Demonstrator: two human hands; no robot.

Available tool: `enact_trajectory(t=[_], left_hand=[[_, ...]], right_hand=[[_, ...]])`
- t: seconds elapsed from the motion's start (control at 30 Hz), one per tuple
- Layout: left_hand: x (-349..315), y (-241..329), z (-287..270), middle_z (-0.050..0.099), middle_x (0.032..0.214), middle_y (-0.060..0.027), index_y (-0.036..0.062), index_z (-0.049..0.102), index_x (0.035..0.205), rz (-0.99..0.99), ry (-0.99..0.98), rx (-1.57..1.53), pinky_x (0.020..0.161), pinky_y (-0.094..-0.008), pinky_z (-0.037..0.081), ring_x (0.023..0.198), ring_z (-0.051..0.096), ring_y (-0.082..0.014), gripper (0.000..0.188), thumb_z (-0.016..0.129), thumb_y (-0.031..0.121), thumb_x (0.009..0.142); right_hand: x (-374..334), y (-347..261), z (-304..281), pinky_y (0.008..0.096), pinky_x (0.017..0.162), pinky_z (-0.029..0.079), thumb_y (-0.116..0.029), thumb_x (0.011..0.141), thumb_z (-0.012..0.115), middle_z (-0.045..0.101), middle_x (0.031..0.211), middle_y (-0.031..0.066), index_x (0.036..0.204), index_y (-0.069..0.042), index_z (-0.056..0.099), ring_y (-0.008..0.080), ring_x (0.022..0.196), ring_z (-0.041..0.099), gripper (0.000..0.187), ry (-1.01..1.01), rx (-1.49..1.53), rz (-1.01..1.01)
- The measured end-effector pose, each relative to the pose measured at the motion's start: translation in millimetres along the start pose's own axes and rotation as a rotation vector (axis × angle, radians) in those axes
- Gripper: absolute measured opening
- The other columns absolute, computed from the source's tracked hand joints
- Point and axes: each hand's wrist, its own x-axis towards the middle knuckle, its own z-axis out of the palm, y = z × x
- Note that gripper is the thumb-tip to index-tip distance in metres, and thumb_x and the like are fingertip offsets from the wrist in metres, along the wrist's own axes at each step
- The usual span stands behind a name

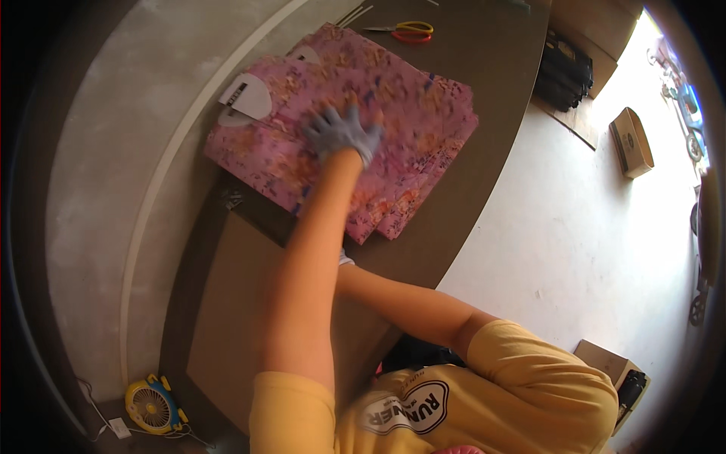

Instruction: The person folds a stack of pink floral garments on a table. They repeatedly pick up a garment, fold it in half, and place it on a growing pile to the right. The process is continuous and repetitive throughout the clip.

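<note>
My left hand (344,136), in a grey glove with bare fingertips, lies over a stack of flat pink floral pieces (412,98) on the dark table. Its fingers are spread, slightly smeared by motion. The pieces overlap at different angles, and I cannot tell whether they are bags or folded cloth. White rounded patches show at their left side, one with a white label (247,97) bearing a dark strip. My right arm crosses beneath the left forearm. Only the glove cuff of my right hand (345,259) shows; the fingers are hidden.
Scissors (412,32) with red and yellow handles lie at the table's far side. A brown board (242,303) is nearer me. A yellow and blue fan (151,405) stands lower left. To the right are an open cardboard box (631,144) and a black bundle (563,72).
</note>
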Motion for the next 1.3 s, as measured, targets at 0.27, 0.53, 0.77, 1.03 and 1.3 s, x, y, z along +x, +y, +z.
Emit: enact_trajectory(t=[0.27, 0.53, 0.77, 1.03, 1.3], left_hand=[[-36, -5, 41, 0.018, 0.153, -0.0219, 0.0249, 0.016, 0.151, 0.162, 0.036, 0.162, 0.106, -0.0589, 0.017, 0.14, 0.016, -0.0437, 0.077, 0.029, 0.067, 0.089], [-36, -6, 38, 0.018, 0.154, -0.0212, 0.0259, 0.018, 0.151, 0.159, 0.033, 0.131, 0.106, -0.0589, 0.016, 0.14, 0.015, -0.0431, 0.077, 0.033, 0.068, 0.087], [-37, -4, 41, 0.019, 0.154, -0.0202, 0.026, 0.021, 0.15, 0.134, 0.071, 0.088, 0.108, -0.0567, 0.016, 0.141, 0.015, -0.0422, 0.077, 0.034, 0.068, 0.087], [-154, -23, -49, 0.044, 0.139, -0.0171, 0.0136, 0.051, 0.131, 0.519, 0.411, -0.356, 0.102, -0.0539, 0.033, 0.13, 0.038, -0.0384, 0.052, 0.059, 0.038, 0.085], [-506, -271, -42, 0.046, 0.133, -0.0196, 0.0087, 0.049, 0.131, -0.897, 0.022, 0.005, 0.104, -0.05, 0.034, 0.129, 0.038, -0.0395, 0.052, 0.052, 0.041, 0.09]], right_hand=[[-24, 31, -19, 0.0248, 0.088, 0.044, -0.018, 0.097, 0.051, 0.059, 0.117, 0.0086, 0.128, -0.003, 0.052, 0.0144, 0.105, 0.056, 0.034, 0.133, 1.692, 0.618], [-22, 55, 3, 0.0418, 0.103, 0.033, -0.042, 0.099, 0.031, 0.035, 0.149, -0.0033, 0.139, -0.024, 0.043, 0.0162, 0.13, 0.035, 0.046, 0.1, 2.951, -0.12], [-32, 35, 29, 0.0351, 0.088, 0.038, -0.029, 0.094, 0.044, 0.048, 0.122, 0.004, 0.119, -0.014, 0.052, 0.0183, 0.109, 0.045, 0.03, -0.013, 3.304, 0.774], [-39, 7, 45, 0.0322, 0.077, 0.043, -0.017, 0.088, 0.054, 0.06, 0.106, 0.0084, 0.106, -0.008, 0.058, 0.0218, 0.095, 0.055, 0.02, 0.037, 3.747, 0.818], [-69, 5, 90, 0.0384, 0.072, 0.05, -0.017, 0.084, 0.059, 0.065, 0.087, 0.0151, 0.101, -0.009, 0.059, 0.0349, 0.082, 0.063, 0.019, 0.305, 3.398, 1.39]])
